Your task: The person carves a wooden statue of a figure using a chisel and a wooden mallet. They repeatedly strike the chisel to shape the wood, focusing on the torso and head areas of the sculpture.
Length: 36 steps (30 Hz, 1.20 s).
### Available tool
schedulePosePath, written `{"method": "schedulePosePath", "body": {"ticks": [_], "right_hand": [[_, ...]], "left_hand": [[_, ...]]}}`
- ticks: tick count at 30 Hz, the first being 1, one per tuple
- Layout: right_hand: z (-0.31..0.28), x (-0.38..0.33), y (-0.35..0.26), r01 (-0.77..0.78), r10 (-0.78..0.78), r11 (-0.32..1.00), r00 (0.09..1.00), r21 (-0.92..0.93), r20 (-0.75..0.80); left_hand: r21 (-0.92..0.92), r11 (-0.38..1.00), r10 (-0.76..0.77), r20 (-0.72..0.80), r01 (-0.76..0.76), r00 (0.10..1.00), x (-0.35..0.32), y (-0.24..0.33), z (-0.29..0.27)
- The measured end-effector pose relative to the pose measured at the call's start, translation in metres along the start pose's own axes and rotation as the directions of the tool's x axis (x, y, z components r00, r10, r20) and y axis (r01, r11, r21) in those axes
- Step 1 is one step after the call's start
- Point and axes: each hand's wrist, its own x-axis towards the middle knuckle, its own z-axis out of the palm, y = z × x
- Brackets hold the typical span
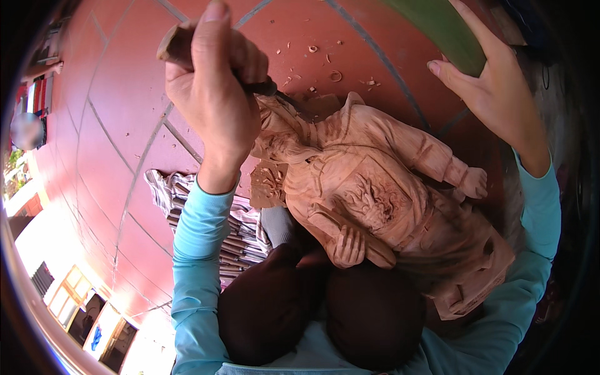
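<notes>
My left hand point(215, 94) is wrapped round the wooden handle of a carving chisel point(177, 47). Its dark shank points right toward the head of a carved wooden statue point(381, 147); the cutting tip is hard to make out. The statue, a robed, bearded figure, lies on its back in front of my knees, head to the left. Up at the right, my right hand point(509, 94) grips a long, rounded green club point(447, 34), raised above the statue's shoulder. The club's far end runs out of the picture.
Curled wood shavings point(312, 49) dot the red tiled floor point(137, 106). Under the statue's head sits a wooden block point(265, 190). Left of my knees, several carving tools point(234, 247) lie in a row on striped cloth point(164, 187). A bright doorway stands at the lower left.
</notes>
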Motion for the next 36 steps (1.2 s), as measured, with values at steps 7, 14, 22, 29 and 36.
{"method": "schedulePosePath", "body": {"ticks": [7,14,22,29,36], "right_hand": [[-0.001,-0.051,0.017,-0.217,0.227,0.970,0.970,0.107,-0.083],[-0.005,-0.087,0.015,-0.446,0.455,0.889,0.887,0.106,-0.078],[0.000,-0.103,0.007,-0.454,0.471,0.880,0.873,0.143,-0.124],[-0.007,-0.111,0.006,-0.508,0.514,0.858,0.854,0.080,-0.086],[-0.006,-0.081,0.001,-0.204,0.149,0.957,0.956,-0.208,-0.253]], "left_hand": [[0.391,0.879,0.046,0.499,-0.272,0.865,-0.009,-0.025,0.051],[0.591,0.805,-0.454,0.565,0.045,0.689,-0.003,-0.034,0.049],[0.498,0.867,-0.374,0.612,0.027,0.697,-0.008,-0.044,0.052],[0.510,0.860,-0.347,0.595,-0.007,0.725,-0.010,-0.039,0.052],[0.363,0.919,-0.323,0.469,0.154,0.822,-0.010,-0.036,0.044]]}}
